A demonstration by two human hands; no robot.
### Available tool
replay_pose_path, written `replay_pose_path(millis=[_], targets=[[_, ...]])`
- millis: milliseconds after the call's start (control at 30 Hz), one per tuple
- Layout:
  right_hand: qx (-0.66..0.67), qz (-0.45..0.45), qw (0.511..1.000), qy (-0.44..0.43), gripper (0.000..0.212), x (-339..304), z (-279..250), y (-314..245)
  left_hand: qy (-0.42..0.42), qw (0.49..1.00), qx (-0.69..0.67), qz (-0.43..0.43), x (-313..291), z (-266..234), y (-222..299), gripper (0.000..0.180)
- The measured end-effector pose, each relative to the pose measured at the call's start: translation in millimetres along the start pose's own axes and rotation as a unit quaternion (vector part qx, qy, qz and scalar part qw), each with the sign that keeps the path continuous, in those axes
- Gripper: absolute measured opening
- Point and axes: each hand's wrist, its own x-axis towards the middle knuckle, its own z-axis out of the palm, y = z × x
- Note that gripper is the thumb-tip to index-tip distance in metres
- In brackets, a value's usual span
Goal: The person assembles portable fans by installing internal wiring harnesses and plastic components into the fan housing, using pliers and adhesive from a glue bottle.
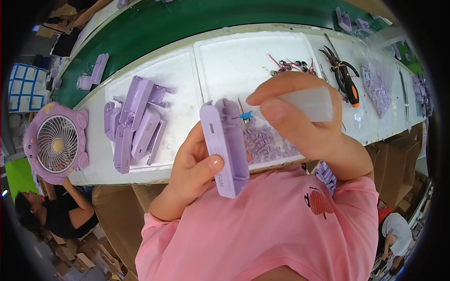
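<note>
In my left hand [192,171] is a long lilac plastic housing [215,140], gripped upright with the thumb across its front and its hollow side facing right. A translucent white squeeze bottle [309,104] sits between the thumb and fingers of my right hand [300,112]. The bottle's blue nozzle [245,115] points left, at the upper part of the housing's open side. Whether the tip touches the plastic I cannot tell. Below the nozzle, small lilac plastic pieces [267,143] lie heaped on the white table, partly hidden by the housing and my right hand.
Several lilac housings [136,122] are piled at left, beside a lilac fan [57,145]. Small wired parts [293,67], pliers [335,61], an orange-black screwdriver [350,89] and a bag of lilac pieces [376,91] lie to the right. A green conveyor belt [187,25] runs behind the table.
</note>
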Motion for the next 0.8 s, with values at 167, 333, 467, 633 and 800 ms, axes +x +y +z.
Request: replay_pose_path(millis=[167, 333, 467, 633, 800], targets=[[-0.027, 0.027, 0.999, -0.014, 0.020, 0.1, 0.6, -6.3, -0.035, 0.999, -0.034, 0.016, -3.5, -1.0, -0.7, 0.070], [0.006, 0.095, 0.995, -0.028, 0.020, 1.9, 0.4, -9.3, 0.040, 0.999, 0.021, -0.007, -4.1, 4.5, 1.0, 0.094], [-0.019, 0.049, 0.998, -0.018, 0.019, 0.6, 5.1, -3.4, 0.037, 0.999, 0.020, -0.010, -5.5, 1.2, 0.7, 0.094], [0.009, -0.003, 1.000, 0.029, 0.014, 1.4, 12.9, 4.1, -0.041, 0.998, -0.035, 0.023, -5.1, -4.3, -1.8, 0.070], [-0.028, 0.023, 0.999, 0.015, 0.014, 1.3, 8.8, -3.4, 0.031, 0.999, 0.026, -0.006, -5.9, 1.3, 2.7, 0.095]])
